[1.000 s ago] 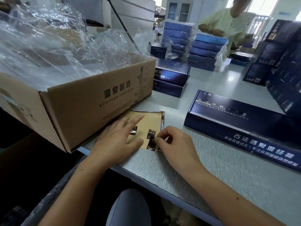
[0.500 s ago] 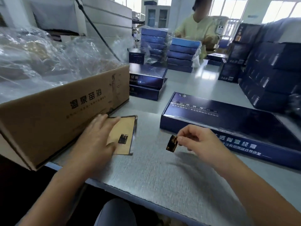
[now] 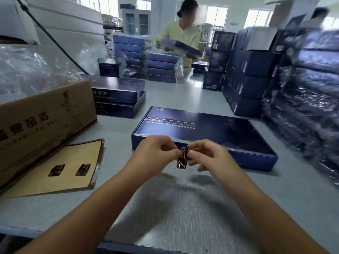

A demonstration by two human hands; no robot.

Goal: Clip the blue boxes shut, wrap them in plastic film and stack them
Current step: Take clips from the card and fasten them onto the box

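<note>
While the left hand and right hand each pinched the small dark clip at mid-frame, likely readying it for fastening, the blue box lay just behind, front edge toward them.

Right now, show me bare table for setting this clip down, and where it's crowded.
Bare: the near table between the tan sheet and the blue box; the lane between carton and blue box; the stretch beyond that box. Crowded: wrapped stacks on the right.
</note>
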